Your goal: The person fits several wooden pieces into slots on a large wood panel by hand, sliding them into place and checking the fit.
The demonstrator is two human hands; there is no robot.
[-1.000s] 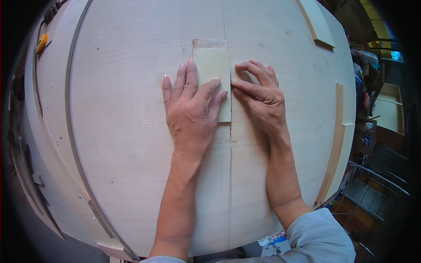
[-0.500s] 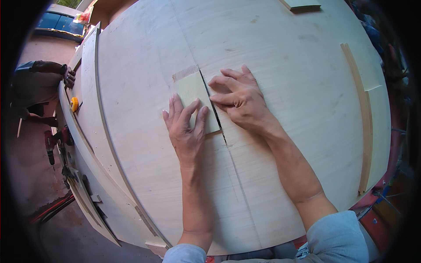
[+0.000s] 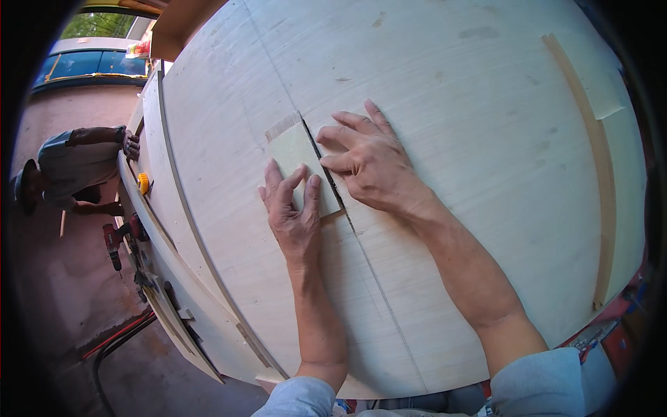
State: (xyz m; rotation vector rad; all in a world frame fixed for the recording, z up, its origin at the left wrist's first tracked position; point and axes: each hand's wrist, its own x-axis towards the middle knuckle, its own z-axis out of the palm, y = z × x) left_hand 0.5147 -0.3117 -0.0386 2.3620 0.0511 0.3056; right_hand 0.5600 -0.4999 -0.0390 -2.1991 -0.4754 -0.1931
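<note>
A thin rectangular wooden piece (image 3: pixel 292 147) lies against a pencil line on a broad pale plywood sheet (image 3: pixel 472 208). A narrow dark gap (image 3: pixel 332 182) runs along its right side. The fingers of my left hand (image 3: pixel 295 212) are spread on the lower part of the piece, thumb and forefinger near its right edge. My right hand (image 3: pixel 375 163) rests just right of the gap, fingers apart, with the thumb and forefinger tips at the gap's edge. Neither hand visibly grips anything. A rough, fibrous strip (image 3: pixel 283 125) shows at the piece's far end.
Long wooden strips (image 3: pixel 177 181) border the sheet on the left; another wooden strip (image 3: pixel 603 174) lies at the right. Beyond the left edge are a yellow tape measure (image 3: pixel 143 183), a red-and-black drill (image 3: pixel 114 243) and cables (image 3: pixel 114 340). A co-worker (image 3: pixel 87 163) in a hat bends over there.
The view has shifted, bringing more of the co-worker and the left side into sight. My hands keep nearly the same place at the wooden piece, which has not visibly moved on the sheet.
</note>
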